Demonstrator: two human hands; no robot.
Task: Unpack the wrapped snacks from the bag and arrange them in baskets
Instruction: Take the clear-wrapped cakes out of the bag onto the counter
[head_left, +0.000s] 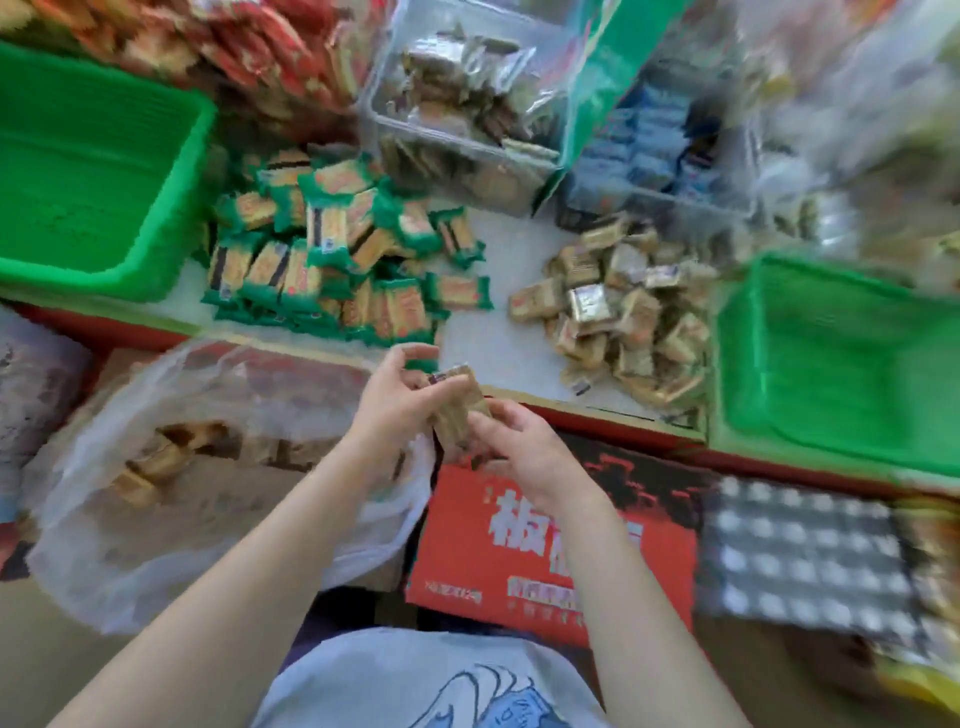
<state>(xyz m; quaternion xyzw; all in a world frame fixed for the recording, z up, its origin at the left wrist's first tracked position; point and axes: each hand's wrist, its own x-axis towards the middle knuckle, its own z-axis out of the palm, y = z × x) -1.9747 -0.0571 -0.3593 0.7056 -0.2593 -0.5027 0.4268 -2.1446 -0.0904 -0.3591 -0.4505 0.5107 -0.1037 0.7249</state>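
Note:
Both hands meet over the table's near edge around a small stack of brown wrapped snacks (460, 410). My left hand (400, 400) grips the stack from the left, and my right hand (524, 447) holds it from below right. A translucent plastic bag (156, 467) with more brown snacks inside lies at the lower left. On the table a pile of green-wrapped snacks (343, 254) lies left of centre and a pile of brown-wrapped snacks (623, 317) right of centre. One green basket (88, 171) stands at the left, another green basket (831, 364) at the right.
Two clear plastic bins (467, 104) of wrapped snacks stand at the back, with red packets (249, 57) behind the left basket. Below the table edge sit a red printed carton (550, 551) and a dark tray with white dots (800, 551). The picture is motion-blurred.

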